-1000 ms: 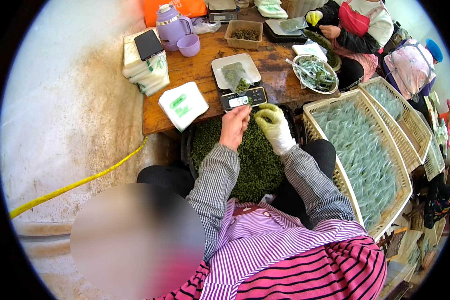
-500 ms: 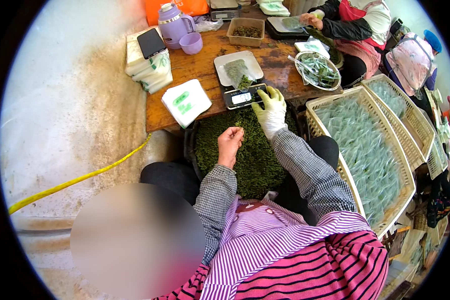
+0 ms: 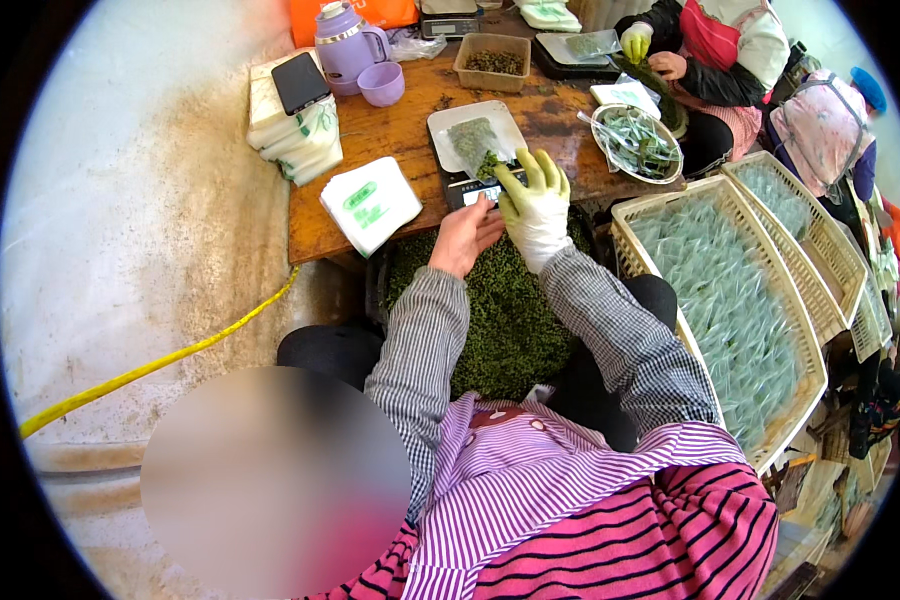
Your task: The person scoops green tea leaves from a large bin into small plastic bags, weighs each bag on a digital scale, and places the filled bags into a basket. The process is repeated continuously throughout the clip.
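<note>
A digital scale (image 3: 452,183) stands at the table's near edge with a white pan. On the pan lies a clear plastic bag (image 3: 471,138) of green leaves, its mouth toward me and some leaves showing there. My bare left hand (image 3: 463,240) is just in front of the scale's display, fingers stretched out and partly covering it, holding nothing I can see. My right hand (image 3: 538,212), in a pale yellow-green glove, is beside the pan's near right corner, fingers apart near the bag's mouth. Below both hands, a dark tub of small green leaves (image 3: 510,320) sits between my knees.
Flat white bags (image 3: 370,205) lie left of the scale; a phone (image 3: 300,84) rests on another stack. Behind are a purple jug (image 3: 348,50), cup (image 3: 381,85) and brown tub (image 3: 492,62). Crates (image 3: 815,385) of filled bags stand right. A co-worker (image 3: 715,70) sits far right.
My left hand has moved forward from above the leaves to the scale's display, its pinched fingers now stretched out. My right hand has shifted slightly toward the bag. The co-worker's hands have moved.
</note>
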Action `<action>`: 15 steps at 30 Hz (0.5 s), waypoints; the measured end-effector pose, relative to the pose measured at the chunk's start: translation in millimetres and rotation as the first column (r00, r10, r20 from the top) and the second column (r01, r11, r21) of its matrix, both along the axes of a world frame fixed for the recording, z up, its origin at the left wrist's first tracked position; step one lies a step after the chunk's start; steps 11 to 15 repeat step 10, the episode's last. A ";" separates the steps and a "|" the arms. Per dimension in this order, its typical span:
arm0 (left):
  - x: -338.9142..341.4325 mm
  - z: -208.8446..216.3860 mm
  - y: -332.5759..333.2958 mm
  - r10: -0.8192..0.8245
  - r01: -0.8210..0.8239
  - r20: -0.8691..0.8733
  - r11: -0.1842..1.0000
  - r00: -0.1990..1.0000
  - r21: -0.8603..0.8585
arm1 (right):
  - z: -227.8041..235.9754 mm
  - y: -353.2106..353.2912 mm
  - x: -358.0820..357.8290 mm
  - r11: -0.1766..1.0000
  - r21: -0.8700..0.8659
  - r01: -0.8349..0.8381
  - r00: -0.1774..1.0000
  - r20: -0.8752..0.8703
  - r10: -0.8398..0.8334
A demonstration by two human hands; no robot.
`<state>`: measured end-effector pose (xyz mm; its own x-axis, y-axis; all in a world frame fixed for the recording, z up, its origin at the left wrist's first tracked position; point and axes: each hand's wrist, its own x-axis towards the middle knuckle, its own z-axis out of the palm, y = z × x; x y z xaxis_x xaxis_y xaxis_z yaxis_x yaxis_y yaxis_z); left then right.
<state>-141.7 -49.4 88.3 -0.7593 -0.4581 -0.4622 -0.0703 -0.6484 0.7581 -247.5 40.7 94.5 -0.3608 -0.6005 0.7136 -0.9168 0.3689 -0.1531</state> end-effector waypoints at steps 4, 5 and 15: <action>-39.8 3.1 -11.2 0.156 -0.107 -0.180 0.961 0.971 0.254 | 8.4 -24.8 -15.7 0.978 0.183 0.099 0.994 -0.068 -0.088; -46.9 2.4 -11.3 0.206 -0.142 -0.211 0.948 0.955 0.284 | 7.4 -29.1 -19.0 0.964 0.232 0.128 0.991 -0.069 -0.115; -66.5 -1.9 -12.2 0.282 -0.251 -0.086 0.931 0.956 0.266 | -3.8 -32.4 -29.8 0.943 0.310 0.117 0.985 0.081 -0.149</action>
